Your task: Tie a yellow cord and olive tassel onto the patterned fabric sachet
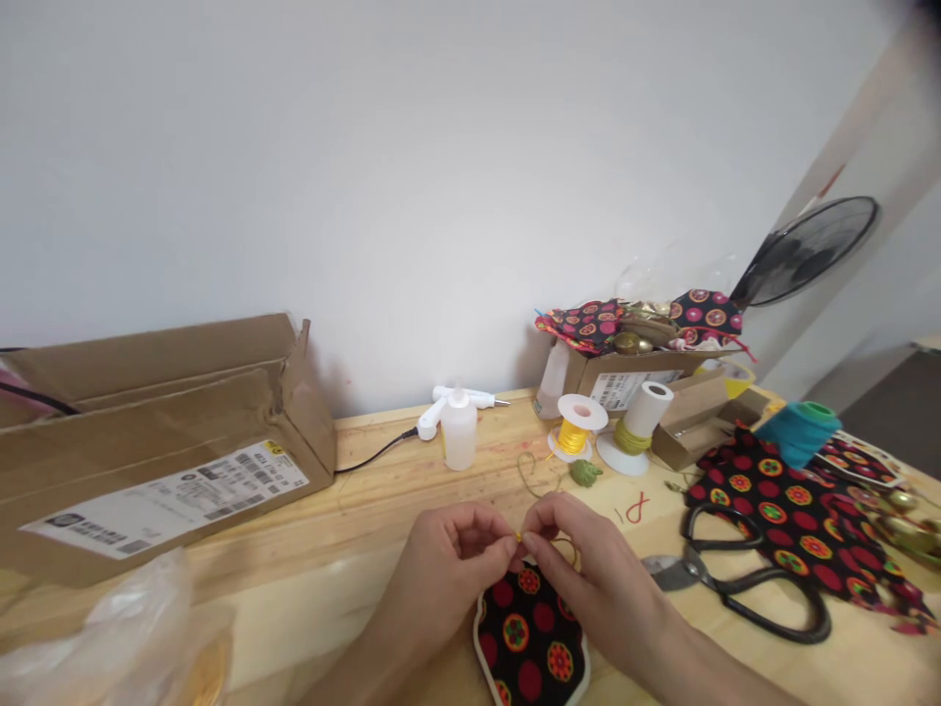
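Observation:
My left hand [467, 554] and my right hand [580, 559] meet at the front of the table, each pinching a thin yellow cord [565, 545] between thumb and fingertips. A loop of that cord curves out beside my right hand. Just below my fingers is a black fabric pouch [530, 632] with red and orange flower prints and a pale edging. Its top end is partly hidden by my hands. Scissors [695, 567] with black handles lie to the right of my right hand.
Behind my hands stand a yellow cord spool [573, 438], an olive cord spool [632, 438] and a white bottle [460, 431]. A white corded tool [470, 397] lies by the wall. Cardboard boxes [309, 422] stand left and right. Printed fabric [779, 500] and a teal thread cone [798, 434] lie right.

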A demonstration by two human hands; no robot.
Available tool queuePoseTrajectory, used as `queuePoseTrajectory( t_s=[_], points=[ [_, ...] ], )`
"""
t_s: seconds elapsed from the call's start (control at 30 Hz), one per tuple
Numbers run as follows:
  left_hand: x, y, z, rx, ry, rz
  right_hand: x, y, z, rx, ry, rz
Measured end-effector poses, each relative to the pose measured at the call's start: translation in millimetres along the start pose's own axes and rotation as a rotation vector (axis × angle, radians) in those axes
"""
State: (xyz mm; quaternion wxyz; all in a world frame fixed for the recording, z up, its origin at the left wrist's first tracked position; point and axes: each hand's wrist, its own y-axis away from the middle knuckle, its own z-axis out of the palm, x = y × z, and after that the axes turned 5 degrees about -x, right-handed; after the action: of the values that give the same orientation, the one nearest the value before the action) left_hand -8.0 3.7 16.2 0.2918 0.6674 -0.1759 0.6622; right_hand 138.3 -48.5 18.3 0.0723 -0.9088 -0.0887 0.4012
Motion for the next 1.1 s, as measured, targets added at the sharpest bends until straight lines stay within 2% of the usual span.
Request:
queuePoseTrajectory(
  t_s=[0.17,0.4,0.63,0.7,0.87,1.1],
  points=[
    [-1,-3,0,-0.011,0.033,-0.004,2,-1,1,0.015,-0.003,0.002],
    [0,-2,3,0.077,-0.107,0.018,4,0,4,0.079,0.095,-0.135],
    [1,-3,4,0.155,-0.004,-0.089,3,-3,3,0.08,0.191,-0.298],
    [2,-3,4,0.151,0.071,-0.098,5,-3,0,0.079,0.12,-0.294],
    [0,0,3,0.09,0.287,-0.126,10,-5,-10,0.139,-0.094,-0.136],
    [-5,-3,0,0.085,0.303,-0.092,10,-5,-10,0.06,-0.05,-0.247]
  ],
)
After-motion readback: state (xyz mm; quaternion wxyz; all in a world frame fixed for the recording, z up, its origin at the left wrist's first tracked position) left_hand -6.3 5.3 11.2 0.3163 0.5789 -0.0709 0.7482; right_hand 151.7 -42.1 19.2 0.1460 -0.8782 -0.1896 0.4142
